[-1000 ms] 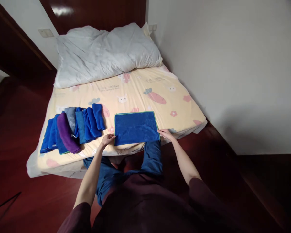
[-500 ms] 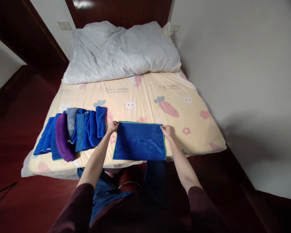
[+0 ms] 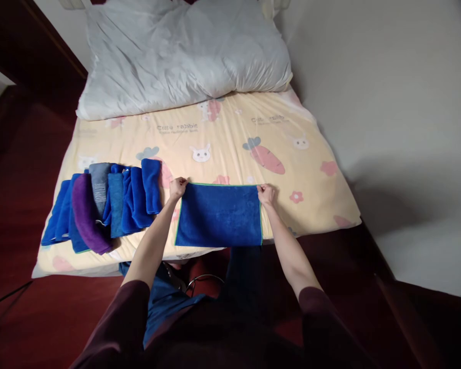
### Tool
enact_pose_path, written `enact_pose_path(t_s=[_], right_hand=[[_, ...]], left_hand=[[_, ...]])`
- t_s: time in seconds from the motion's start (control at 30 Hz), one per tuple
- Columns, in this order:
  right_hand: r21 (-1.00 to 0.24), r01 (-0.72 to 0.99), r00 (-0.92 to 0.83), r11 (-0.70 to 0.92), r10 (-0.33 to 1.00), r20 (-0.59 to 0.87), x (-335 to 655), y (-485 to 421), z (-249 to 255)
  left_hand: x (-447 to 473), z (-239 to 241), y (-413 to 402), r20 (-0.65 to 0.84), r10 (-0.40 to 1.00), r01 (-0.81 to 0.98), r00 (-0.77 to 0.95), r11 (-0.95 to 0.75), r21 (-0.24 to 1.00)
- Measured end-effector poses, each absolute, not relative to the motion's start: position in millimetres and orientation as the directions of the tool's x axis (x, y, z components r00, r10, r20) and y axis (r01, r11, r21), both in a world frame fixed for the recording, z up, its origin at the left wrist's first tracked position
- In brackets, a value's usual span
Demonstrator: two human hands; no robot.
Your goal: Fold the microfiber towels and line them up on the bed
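A blue towel (image 3: 219,215) with green edging lies spread flat at the front edge of the bed. My left hand (image 3: 178,188) pinches its far left corner. At the far right corner, the fingers of my right hand (image 3: 266,195) are closed on the same towel. Left of my left arm sits a row of rolled or folded towels, several of them blue (image 3: 151,185). Among them are a purple towel (image 3: 87,212) on top and a grey towel (image 3: 100,187).
The bed (image 3: 230,138) has a yellow sheet printed with carrots and rabbits. A large white pillow or quilt (image 3: 184,56) lies across its head end. A pale wall (image 3: 388,128) stands along the right side. The floor (image 3: 15,205) is dark red.
The towel's far edge looks straighter, and both hands still hold its corners. My view has tilted down and come closer to the bed.
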State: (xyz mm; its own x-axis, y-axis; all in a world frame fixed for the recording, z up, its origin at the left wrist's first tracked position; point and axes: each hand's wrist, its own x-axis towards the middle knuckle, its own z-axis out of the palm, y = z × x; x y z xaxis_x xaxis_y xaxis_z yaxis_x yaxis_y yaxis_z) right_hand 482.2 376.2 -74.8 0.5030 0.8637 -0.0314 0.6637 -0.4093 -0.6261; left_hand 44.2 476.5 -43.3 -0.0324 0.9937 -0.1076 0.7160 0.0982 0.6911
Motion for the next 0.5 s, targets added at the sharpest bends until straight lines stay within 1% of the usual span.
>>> enact_pose_path(t_s=[0.1, 0.2, 0.3, 0.4, 0.5], right_hand=[[-0.663, 0.639, 0.486, -0.389, 0.873, -0.044, 479.1, 378.8, -70.4], [-0.702, 0.628, 0.414, -0.336, 0.908, -0.064, 478.4, 382.9, -65.4], [-0.702, 0.654, 0.313, -0.283, 0.946, -0.089, 479.4, 385.9, -60.1], [-0.723, 0.644, 0.259, -0.248, 0.961, -0.099, 480.3, 387.6, -55.7], [-0.75, 0.6, 0.312, -0.279, 0.945, -0.102, 480.3, 393.5, -53.4]], left_hand=[[43.0, -41.0, 476.7, -0.09, 0.994, 0.777, 0.06, 0.01, 0.629], [40.7, -36.7, 478.6, -0.057, 0.983, 0.83, 0.174, -0.115, 0.546], [40.4, -31.0, 482.4, -0.097, 0.966, 0.854, 0.239, -0.162, 0.495], [40.0, -25.1, 486.8, -0.134, 0.955, 0.843, 0.264, -0.161, 0.513], [34.4, -20.4, 490.7, -0.164, 0.958, 0.782, 0.235, -0.085, 0.618]])
